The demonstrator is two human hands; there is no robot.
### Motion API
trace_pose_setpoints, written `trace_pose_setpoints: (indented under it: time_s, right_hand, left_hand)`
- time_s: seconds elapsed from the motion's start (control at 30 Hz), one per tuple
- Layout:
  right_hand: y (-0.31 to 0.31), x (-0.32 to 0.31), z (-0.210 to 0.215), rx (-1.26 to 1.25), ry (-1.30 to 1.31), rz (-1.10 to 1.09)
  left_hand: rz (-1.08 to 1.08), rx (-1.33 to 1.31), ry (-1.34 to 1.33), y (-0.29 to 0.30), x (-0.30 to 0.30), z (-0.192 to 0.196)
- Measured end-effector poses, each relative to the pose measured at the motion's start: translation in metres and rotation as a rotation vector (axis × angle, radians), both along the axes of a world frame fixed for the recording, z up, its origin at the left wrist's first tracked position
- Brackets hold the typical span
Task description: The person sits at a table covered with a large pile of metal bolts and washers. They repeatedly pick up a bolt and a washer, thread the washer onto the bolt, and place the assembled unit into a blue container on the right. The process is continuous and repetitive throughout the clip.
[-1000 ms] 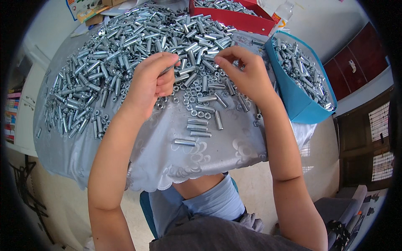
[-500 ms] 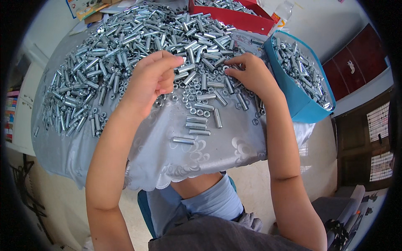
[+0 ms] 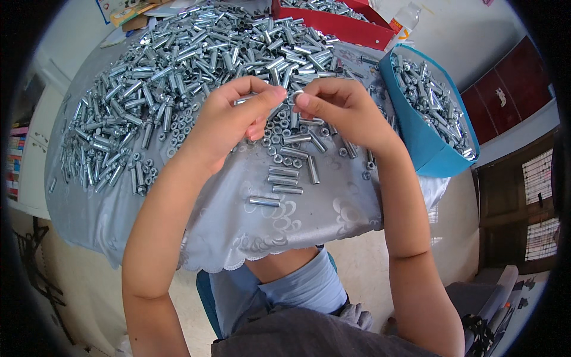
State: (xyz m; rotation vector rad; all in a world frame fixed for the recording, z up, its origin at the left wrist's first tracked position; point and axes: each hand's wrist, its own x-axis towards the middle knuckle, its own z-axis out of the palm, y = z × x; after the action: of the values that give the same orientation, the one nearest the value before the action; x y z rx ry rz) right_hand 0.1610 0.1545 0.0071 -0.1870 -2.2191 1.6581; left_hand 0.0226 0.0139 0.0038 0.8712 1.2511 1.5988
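My left hand (image 3: 233,118) is raised over the table, pinching a silvery metal sleeve (image 3: 245,100) between thumb and fingers. My right hand (image 3: 338,108) faces it, fingertips closed on a small metal ring (image 3: 297,94) held at the sleeve's end. Under both hands lie loose nuts (image 3: 279,143) and several separate sleeves (image 3: 283,172) on the grey tablecloth (image 3: 321,208). A big heap of silvery sleeves (image 3: 196,53) covers the far and left part of the table.
A blue bin (image 3: 416,137) full of metal parts stands at the right, just beyond my right wrist. A red tray (image 3: 339,27) with more parts sits at the far edge. The cloth's scalloped front edge (image 3: 238,259) hangs over my lap.
Both hands have lifted off the pile and come together toward me. The left now holds a sleeve and the right a ring, held tip to tip.
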Motion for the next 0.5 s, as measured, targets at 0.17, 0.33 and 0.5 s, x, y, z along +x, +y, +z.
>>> trace_pose_setpoints:
  time_s: [0.17,0.33,0.5]
  right_hand:
    - [-0.0029,-0.0003,-0.0020,0.074,-0.047,0.027]
    - [-0.0043,0.0022,0.0036,0.056,-0.046,0.075]
    - [-0.0065,0.0012,0.0017,0.008,0.035,0.097]
  left_hand:
    - [-0.081,-0.013,0.013,-0.0003,0.0001,-0.0014]
    - [-0.073,-0.026,-0.010,-0.0014,0.0000,-0.0007]
    - [-0.043,-0.003,-0.038,-0.0015,-0.0008,0.0015]
